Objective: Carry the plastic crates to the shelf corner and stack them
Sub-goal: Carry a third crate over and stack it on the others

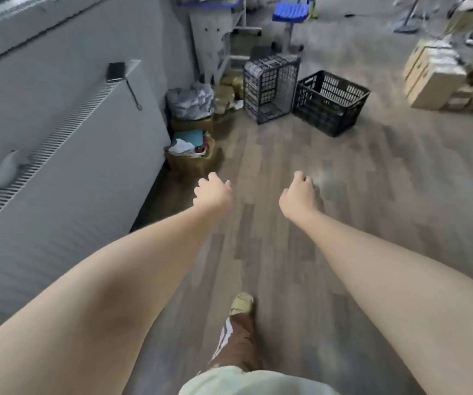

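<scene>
Two plastic crates stand on the wooden floor ahead. A grey lattice crate (271, 88) rests on its side near a metal shelf frame (231, 38). Just to its right a black crate (329, 101) sits upright with its opening up. Both my arms reach forward over the floor, well short of the crates. My left hand (212, 192) holds nothing, its fingers loosely apart and bent down. My right hand (301, 195) also holds nothing, with its fingers curled downward.
A white radiator (58, 155) lines the left wall. Cardboard boxes with paper and a plastic bag (191, 99) crowd its far end. More cardboard boxes (435, 78) pile up at the right. A blue stool (291, 10) stands behind the crates. My foot (241, 305) steps on the floor.
</scene>
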